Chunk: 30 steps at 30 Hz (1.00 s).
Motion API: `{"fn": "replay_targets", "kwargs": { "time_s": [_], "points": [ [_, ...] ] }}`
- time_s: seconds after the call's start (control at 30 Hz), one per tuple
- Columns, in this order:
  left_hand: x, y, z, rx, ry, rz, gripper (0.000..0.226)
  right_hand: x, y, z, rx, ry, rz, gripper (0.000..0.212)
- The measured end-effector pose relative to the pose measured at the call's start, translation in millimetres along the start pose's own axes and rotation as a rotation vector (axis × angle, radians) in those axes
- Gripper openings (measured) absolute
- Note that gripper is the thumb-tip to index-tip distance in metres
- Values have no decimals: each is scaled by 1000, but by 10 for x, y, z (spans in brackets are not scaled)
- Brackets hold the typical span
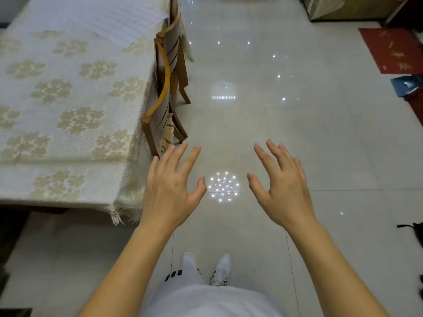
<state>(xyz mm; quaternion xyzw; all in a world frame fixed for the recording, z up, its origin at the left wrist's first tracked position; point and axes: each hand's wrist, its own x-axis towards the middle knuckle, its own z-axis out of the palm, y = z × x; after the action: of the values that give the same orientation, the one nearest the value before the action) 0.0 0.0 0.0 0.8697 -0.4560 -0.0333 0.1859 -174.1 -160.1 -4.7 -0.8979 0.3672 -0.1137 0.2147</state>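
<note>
My left hand (pixel 170 186) and my right hand (pixel 282 186) are stretched out in front of me over the tiled floor (pixel 297 133), backs up, fingers spread and slightly bent. Neither hand holds or touches anything. The left fingertips hover close to the nearest wooden chair (pixel 160 115), apart from it. Below, my white shoes (pixel 219 268) stand on the floor.
A table under a cream floral cloth (pixel 68 99) fills the left, with a gridded paper sheet (pixel 119 19) at its far end. Wooden chairs are tucked along its right side. A red mat (pixel 391 50) and a dark blue object (pixel 406 85) lie at the far right.
</note>
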Motion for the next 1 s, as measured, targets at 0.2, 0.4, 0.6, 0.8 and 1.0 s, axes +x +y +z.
{"fn": "replay_targets", "kwargs": {
  "time_s": [0.2,0.4,0.6,0.8,1.0],
  "points": [
    [174,108,28,-39,10,-21,66,140,138,-47,21,-10,-1,60],
    [495,86,54,-48,22,-20,66,438,220,-60,29,-1,13,60],
    [1074,-117,104,-25,28,-32,66,994,172,-33,32,25,24,61],
    [1847,-456,57,-36,56,-11,65,1837,-42,2,8,38,5,58],
    [2648,-738,22,-46,62,8,66,2663,-267,39,5,86,-3,60]
  ]
}}
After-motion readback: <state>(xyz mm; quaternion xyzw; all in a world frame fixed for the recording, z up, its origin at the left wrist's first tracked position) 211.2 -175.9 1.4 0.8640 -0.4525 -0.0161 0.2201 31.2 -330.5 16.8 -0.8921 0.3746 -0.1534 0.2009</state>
